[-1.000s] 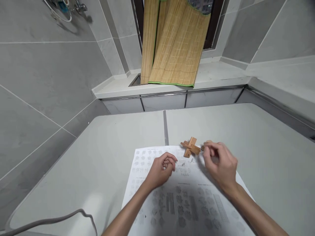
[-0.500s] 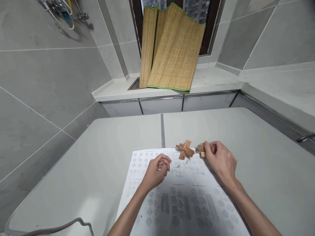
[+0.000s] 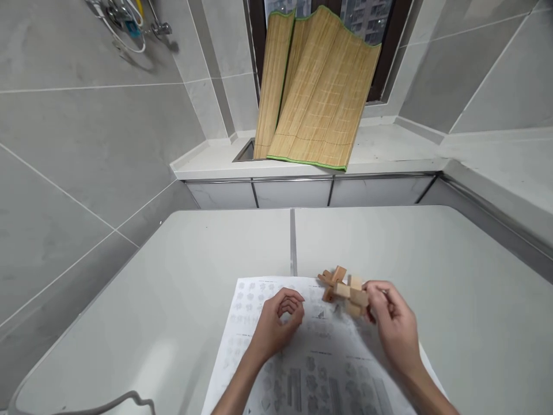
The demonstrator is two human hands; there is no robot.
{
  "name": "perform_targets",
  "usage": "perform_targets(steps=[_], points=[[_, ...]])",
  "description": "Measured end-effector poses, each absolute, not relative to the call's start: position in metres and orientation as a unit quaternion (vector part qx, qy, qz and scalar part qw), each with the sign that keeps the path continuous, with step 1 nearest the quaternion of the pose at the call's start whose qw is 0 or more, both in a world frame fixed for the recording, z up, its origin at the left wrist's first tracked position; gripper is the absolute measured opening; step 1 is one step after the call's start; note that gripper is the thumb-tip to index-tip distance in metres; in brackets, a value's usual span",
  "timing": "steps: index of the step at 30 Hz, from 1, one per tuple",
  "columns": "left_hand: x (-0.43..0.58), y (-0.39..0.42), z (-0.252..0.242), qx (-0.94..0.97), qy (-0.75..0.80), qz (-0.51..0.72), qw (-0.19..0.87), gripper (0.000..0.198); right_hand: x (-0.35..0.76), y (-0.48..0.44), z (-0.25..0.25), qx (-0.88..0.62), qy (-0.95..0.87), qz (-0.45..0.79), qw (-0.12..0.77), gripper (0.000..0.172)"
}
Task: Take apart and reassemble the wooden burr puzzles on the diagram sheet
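My right hand (image 3: pixel 395 323) pinches a light-coloured wooden interlocking puzzle (image 3: pixel 355 297) by its right end, lifted above the printed paper sheet (image 3: pixel 248 323). Behind it lies a darker, reddish-brown wooden interlocking puzzle (image 3: pixel 328 280) of crossed bars, partly hidden by the lighter one. Whether the two puzzles touch, I cannot tell. My left hand (image 3: pixel 279 323) rests over the left part of the sheet, its fingers loosely curled with a gap to the thumb and nothing in it. Rows of small printed drawings cover the sheet.
The sheet lies on a pale table (image 3: pixel 207 248) with a grey seam (image 3: pixel 293 242) down its middle. A grey cable (image 3: pixel 116 400) is at the lower left. Beyond the table stands a white ledge (image 3: pixel 207 167) with a folded bamboo mat (image 3: pixel 322 98) leaning near the window.
My right hand has picked up the light puzzle and moved it in front of the darker one. My left hand has opened its curl slightly. The camera view has shifted a little.
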State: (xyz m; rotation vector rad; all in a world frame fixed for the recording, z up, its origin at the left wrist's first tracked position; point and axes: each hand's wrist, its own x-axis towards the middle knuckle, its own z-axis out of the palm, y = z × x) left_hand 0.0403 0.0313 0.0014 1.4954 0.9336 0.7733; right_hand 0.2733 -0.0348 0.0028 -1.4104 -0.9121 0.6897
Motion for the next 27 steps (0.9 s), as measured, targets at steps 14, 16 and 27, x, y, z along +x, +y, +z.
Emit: perform_targets(steps=[14, 16, 27], points=[[0.021, -0.015, 0.021, 0.589, 0.399, 0.315, 0.628, 0.080, 0.210, -0.053, 0.001, -0.377, -0.400, 0.653, 0.521, 0.036], [0.016, -0.020, 0.021, 0.574, 0.404, 0.322, 0.635, 0.088, 0.210, -0.051, 0.000, -0.311, -0.385, 0.709, 0.503, 0.036], [0.020, -0.037, 0.025, 0.585, 0.433, 0.376, 0.574, 0.069, 0.196, -0.058, -0.013, -0.376, -0.382, 0.711, 0.455, 0.036]])
